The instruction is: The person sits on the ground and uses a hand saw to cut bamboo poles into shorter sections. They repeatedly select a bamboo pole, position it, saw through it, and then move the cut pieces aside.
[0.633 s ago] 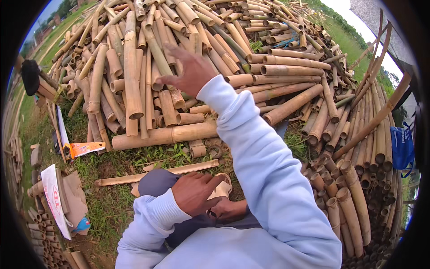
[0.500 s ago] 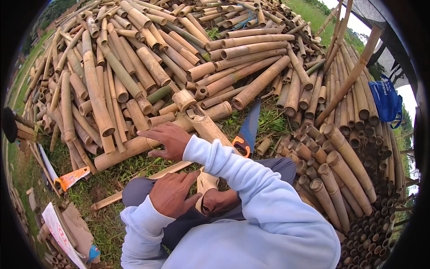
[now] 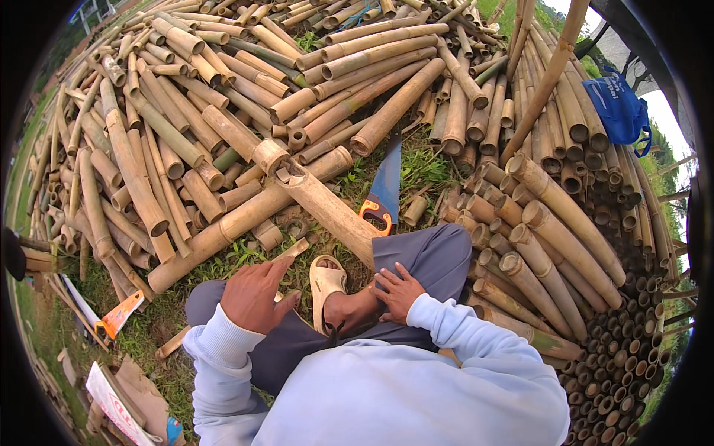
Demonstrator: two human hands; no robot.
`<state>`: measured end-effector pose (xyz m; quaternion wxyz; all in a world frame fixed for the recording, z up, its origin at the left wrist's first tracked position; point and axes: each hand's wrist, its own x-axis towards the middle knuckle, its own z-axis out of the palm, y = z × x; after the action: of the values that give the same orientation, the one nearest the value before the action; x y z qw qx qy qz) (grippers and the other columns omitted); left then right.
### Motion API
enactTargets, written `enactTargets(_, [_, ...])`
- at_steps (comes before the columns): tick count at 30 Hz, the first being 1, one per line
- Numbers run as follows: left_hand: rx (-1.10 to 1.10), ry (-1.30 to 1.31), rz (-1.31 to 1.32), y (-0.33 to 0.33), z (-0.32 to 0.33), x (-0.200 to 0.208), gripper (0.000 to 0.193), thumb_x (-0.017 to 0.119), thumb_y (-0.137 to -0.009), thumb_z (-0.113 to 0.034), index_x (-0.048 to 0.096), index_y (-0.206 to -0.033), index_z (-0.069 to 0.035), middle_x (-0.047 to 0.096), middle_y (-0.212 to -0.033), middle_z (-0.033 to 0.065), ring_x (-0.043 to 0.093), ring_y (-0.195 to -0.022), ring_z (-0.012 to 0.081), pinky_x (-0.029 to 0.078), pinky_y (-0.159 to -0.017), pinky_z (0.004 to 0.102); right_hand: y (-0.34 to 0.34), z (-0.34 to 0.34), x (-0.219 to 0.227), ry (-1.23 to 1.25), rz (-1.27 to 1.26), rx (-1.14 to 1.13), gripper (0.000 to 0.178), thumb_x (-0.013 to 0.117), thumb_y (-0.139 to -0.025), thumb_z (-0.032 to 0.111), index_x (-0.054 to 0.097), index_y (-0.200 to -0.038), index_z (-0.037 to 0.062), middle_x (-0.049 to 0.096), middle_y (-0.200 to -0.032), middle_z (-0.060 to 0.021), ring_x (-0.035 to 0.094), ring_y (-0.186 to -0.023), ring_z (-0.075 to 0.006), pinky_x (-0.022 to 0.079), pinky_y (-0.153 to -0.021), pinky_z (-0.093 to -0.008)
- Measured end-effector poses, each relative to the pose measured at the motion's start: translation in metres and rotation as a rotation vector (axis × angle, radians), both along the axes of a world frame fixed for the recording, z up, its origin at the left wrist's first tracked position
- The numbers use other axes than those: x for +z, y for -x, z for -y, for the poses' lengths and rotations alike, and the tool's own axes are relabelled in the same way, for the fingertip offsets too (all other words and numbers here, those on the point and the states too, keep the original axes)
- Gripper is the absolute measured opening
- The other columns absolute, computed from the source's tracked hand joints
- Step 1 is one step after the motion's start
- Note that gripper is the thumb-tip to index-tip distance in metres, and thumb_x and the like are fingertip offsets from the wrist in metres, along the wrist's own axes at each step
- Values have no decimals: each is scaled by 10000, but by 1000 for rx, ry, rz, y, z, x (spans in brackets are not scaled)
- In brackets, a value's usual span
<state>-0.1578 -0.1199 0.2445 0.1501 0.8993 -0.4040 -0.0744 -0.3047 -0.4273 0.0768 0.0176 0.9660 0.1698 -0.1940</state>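
While the person sits cross-legged, the left hand [image 3: 254, 299] is over the left leg, left of centre in the frame's lower half; it is partly open, thumb apart from loosely bent fingers, and I see nothing in its hold, though its palm is hidden from me. The right hand [image 3: 399, 293], just right of centre, lies palm down against the dark trousers [image 3: 431, 254] by the ankle, fingers loosely spread, grasping nothing that I can see. Between the two, a tan sandal [image 3: 326, 286] sits on a foot. A bamboo strip [image 3: 172, 343] passes behind the left hand. At the frame's middle, a notched pole [image 3: 332, 212] slants up leftward over a thick log [image 3: 223, 241], with an orange-handled saw [image 3: 385, 189] lying just to its right. Bamboo tubes [image 3: 137, 178] heap across the upper left and top, stacked poles [image 3: 558, 212] fill the right, and a blue bag [image 3: 616, 110] shows at upper right.
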Motion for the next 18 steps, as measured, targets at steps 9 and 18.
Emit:
enactTargets(9, [482, 336, 25, 19, -72, 1, 495, 751, -850, -311, 654, -1205, 19, 664, -1205, 201, 611, -1164, 371, 440, -1057, 461, -126, 63, 24, -189, 50, -445, 687, 765, -861, 444, 562, -1445, 145, 640, -1366, -136, 625, -1217, -346, 459, -1070, -489])
enactTargets(18, [708, 719, -129, 27, -87, -28, 650, 588, -909, -505, 642, -1199, 74, 649, -1238, 258, 594, -1213, 380, 409, -1094, 491, -349, 81, -34, -352, 344, -623, 296, 732, -875, 363, 721, -995, 92, 759, -931, -111, 721, -926, -327, 564, -861, -439])
